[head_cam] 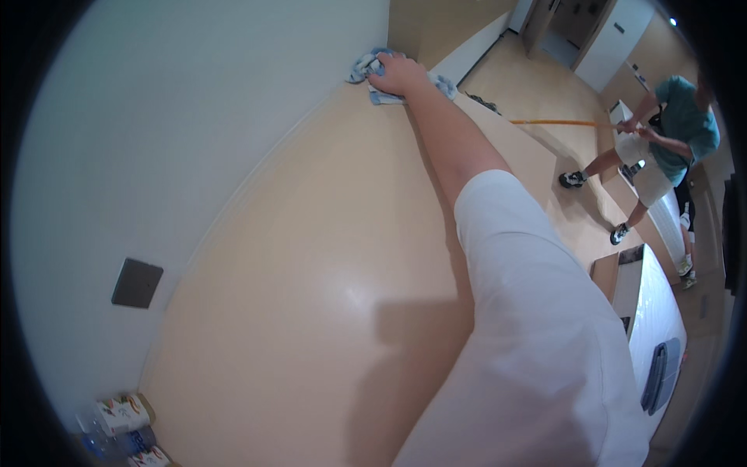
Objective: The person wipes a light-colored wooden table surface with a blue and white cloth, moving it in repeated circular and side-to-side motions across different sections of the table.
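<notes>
My right hand (398,74) reaches to the far end of a smooth, light wood-coloured surface (303,233). It presses on a bunched blue-and-white cloth (388,98), with the fingers curled over it. The cloth spreads out on both sides of the hand, close to where the white wall meets a tan panel. A short white sleeve covers my upper arm. My left hand is out of view.
A white wall (146,146) with a dark square plate (137,283) borders the surface. Packets (124,414) and a plastic bottle (108,445) lie lower left. At right, a person (683,128) holds an orange pole (560,122); a plastic-wrapped mattress (656,315) is nearer.
</notes>
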Demonstrator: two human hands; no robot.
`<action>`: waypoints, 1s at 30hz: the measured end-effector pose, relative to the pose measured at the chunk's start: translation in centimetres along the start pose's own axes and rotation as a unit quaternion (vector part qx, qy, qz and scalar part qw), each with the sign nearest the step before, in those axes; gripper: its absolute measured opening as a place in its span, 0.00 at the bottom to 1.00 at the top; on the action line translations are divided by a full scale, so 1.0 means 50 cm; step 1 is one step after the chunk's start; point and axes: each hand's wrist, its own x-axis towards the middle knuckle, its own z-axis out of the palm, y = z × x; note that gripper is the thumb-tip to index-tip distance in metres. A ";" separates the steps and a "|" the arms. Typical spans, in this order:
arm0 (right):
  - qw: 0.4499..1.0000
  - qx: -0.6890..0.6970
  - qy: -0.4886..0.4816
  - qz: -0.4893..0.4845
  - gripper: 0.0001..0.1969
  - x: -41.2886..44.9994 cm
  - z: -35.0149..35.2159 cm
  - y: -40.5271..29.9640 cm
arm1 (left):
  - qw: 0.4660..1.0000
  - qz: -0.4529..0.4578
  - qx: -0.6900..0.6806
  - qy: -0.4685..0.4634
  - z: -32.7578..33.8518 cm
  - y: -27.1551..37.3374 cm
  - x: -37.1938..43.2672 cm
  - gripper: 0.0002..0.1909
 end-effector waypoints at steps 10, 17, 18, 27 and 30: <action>0.989 0.062 0.039 -0.128 0.33 -0.200 -0.059 0.007 | 0.998 0.004 0.032 0.051 0.007 0.009 -0.005 0.25; 0.940 0.115 0.050 -0.318 0.31 -0.600 -0.210 -0.021 | 0.996 -0.006 0.030 0.083 0.010 0.021 -0.024 0.23; 0.950 0.108 0.039 -0.291 0.31 -0.668 -0.229 -0.038 | 0.995 -0.017 0.029 0.089 0.011 0.023 -0.027 0.23; 0.978 0.096 0.004 -0.183 0.31 -0.887 -0.322 -0.034 | 0.996 -0.005 -0.016 0.091 -0.005 0.030 -0.001 0.22; 0.991 0.072 0.011 -0.115 0.32 -0.851 -0.294 0.030 | 0.996 -0.009 -0.013 0.087 -0.005 0.020 -0.007 0.22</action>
